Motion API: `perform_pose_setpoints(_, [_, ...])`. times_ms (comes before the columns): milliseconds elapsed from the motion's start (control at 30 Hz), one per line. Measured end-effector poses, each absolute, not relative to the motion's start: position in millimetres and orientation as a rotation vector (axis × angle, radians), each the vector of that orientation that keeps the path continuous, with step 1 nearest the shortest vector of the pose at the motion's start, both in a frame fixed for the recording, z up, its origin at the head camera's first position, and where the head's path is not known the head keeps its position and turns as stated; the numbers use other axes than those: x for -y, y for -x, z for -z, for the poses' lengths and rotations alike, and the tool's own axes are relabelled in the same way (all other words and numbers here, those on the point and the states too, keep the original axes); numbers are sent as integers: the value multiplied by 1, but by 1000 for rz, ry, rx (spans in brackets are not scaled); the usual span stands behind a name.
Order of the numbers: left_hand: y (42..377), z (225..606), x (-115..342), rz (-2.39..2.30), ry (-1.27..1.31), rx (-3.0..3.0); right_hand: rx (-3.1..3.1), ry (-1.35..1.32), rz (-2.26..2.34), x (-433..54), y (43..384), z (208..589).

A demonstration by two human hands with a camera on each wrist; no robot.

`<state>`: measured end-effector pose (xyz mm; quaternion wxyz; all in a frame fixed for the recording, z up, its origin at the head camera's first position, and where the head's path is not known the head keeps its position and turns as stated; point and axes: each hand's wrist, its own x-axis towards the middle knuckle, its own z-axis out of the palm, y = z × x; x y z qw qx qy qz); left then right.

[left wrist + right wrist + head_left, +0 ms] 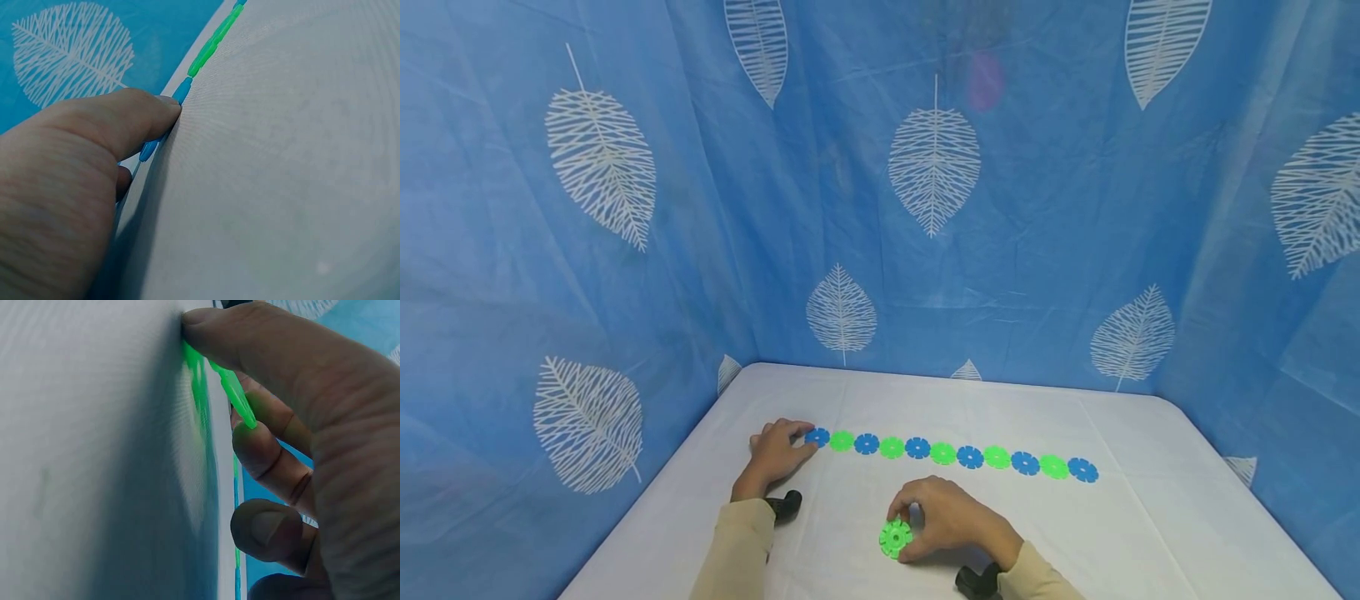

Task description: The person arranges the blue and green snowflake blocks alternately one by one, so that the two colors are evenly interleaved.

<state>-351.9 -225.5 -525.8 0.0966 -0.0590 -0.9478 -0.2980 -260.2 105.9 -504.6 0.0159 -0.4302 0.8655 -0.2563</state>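
Observation:
My left hand [777,452] is at the left end of a row of notched plastic discs on the white table. Its thumb and a finger pinch the blue disc [818,437] there by its edges; the left wrist view shows the thumb against the blue disc [181,92], beside a green disc [215,42]. Nearer the front, my right hand [946,515] pinches a green notched disc [895,538] between thumb and fingers. In the right wrist view this green disc [237,397] is tilted, with green also showing beneath the thumb; whether that is a reflection I cannot tell.
The row continues rightward with alternating green [842,441] and blue discs [867,443], ending in a blue disc [1083,470]. A white cloth covers the table [1150,517]. Blue curtains [1022,250] with white leaf prints surround its back and sides.

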Motion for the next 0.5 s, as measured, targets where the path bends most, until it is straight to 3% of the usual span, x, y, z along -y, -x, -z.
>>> perform_pose_setpoints(500, [355,527,227,867,186,2808,-2726,1477,928,-116,263,499])
